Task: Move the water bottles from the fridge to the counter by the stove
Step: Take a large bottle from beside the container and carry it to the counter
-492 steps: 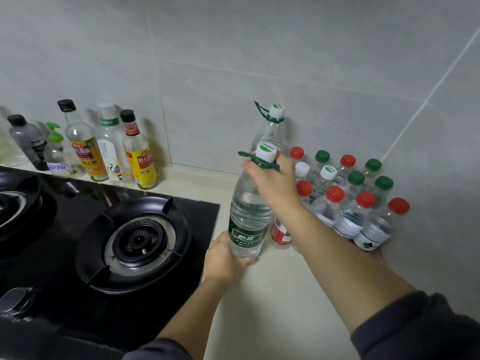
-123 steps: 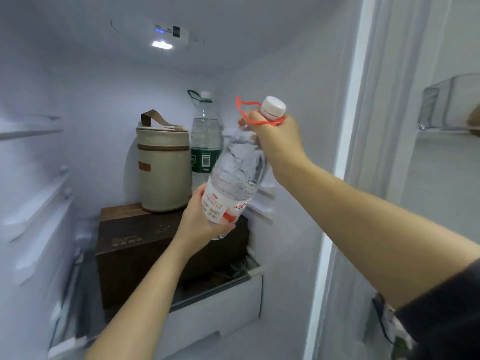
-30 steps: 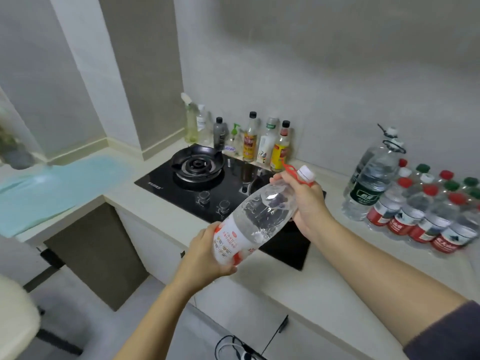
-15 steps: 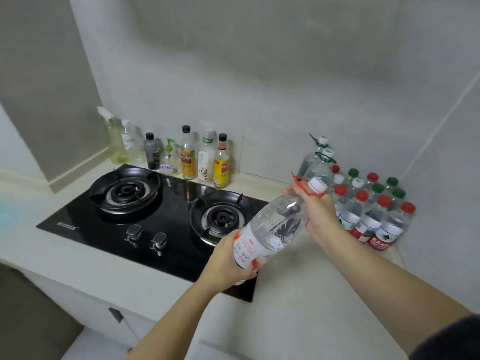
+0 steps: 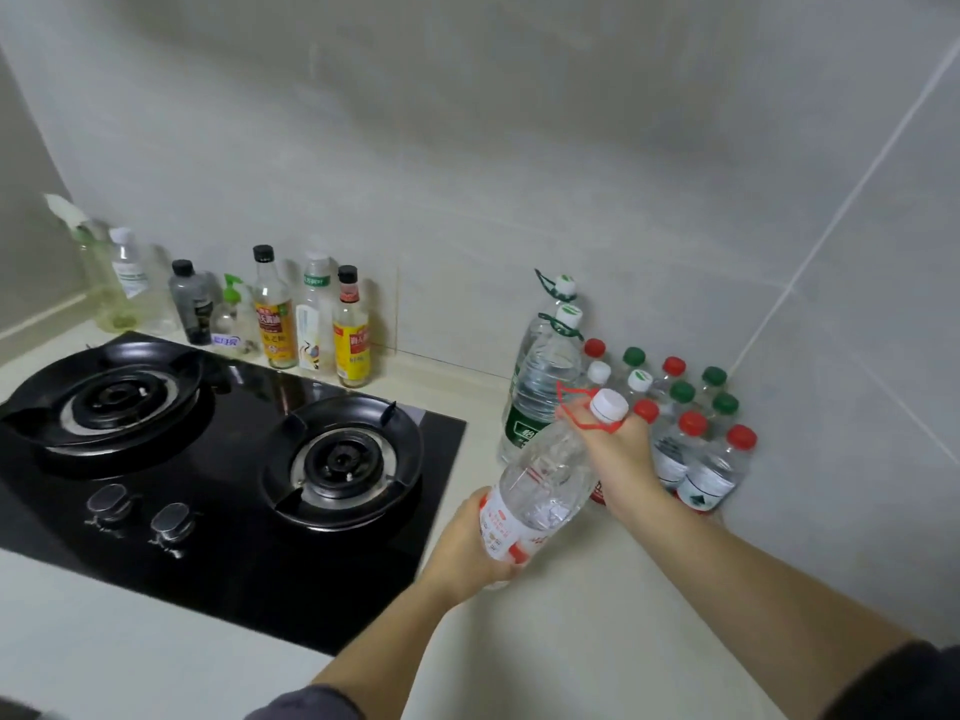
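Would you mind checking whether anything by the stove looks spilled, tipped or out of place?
Nothing stands out. Only the red-labelled bottle is tilted, held by the left hand and right hand; the water bottles on the counter stand upright, no spill visible.

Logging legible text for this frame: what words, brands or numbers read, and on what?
Nothing reads with certainty.
Held water bottle: red-and-white label, print blurred.
Front green-label water bottle: white characters, partly hidden, blurred.
Two yellow-label sauce bottles: red characters, blurred.
Pump bottle: blue characters, too small.
Small water bottles: labels too small.
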### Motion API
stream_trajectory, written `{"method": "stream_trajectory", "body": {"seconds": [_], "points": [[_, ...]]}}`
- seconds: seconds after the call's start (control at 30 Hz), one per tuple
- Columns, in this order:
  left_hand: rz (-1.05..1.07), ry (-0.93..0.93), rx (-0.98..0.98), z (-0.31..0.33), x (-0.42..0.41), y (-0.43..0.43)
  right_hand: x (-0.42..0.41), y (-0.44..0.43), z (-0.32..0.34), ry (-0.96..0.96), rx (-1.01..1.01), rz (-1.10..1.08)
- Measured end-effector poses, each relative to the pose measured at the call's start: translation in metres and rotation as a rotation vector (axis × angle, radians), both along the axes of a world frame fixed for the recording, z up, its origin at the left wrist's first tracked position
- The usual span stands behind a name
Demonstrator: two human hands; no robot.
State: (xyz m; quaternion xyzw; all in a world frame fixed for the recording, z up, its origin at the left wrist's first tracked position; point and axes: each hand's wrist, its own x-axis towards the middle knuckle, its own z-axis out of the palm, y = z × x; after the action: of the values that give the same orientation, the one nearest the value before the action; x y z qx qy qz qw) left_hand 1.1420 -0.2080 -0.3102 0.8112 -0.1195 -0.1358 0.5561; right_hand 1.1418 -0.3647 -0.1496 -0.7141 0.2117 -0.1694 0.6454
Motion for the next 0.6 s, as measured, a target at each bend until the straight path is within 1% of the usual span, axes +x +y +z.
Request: {"method": "stream_trajectory", "body": {"seconds": [0.1, 0.27, 0.33, 0.4, 0.5, 0.6], "points": [[0.025, 0.041, 0.002, -0.011, 0.007, -0.018, 0.007, -0.008, -0.007, -0.035, -0.054, 0.041], [0.041, 0.053, 0.03, -0.024, 0.017, -0.037, 0.021, -0.012, -0.023, -0.071, -0.168, 0.108], [0.026, 0.068, 0.054, -0.03, 0.026, -0.043, 0.028, -0.013, -0.026, -0.071, -0.232, 0.16], [-0.008, 0.058, 0.098, -0.036, 0.035, -0.05, 0.035, -0.015, -0.027, -0.054, -0.251, 0.188], [-0.027, 0.018, 0.168, -0.051, 0.046, -0.062, 0.044, -0.023, -0.031, -0.06, -0.247, 0.191], [-0.033, -0.002, 0.224, -0.071, 0.056, -0.077, 0.044, -0.035, -0.034, -0.069, -0.271, 0.124]]}}
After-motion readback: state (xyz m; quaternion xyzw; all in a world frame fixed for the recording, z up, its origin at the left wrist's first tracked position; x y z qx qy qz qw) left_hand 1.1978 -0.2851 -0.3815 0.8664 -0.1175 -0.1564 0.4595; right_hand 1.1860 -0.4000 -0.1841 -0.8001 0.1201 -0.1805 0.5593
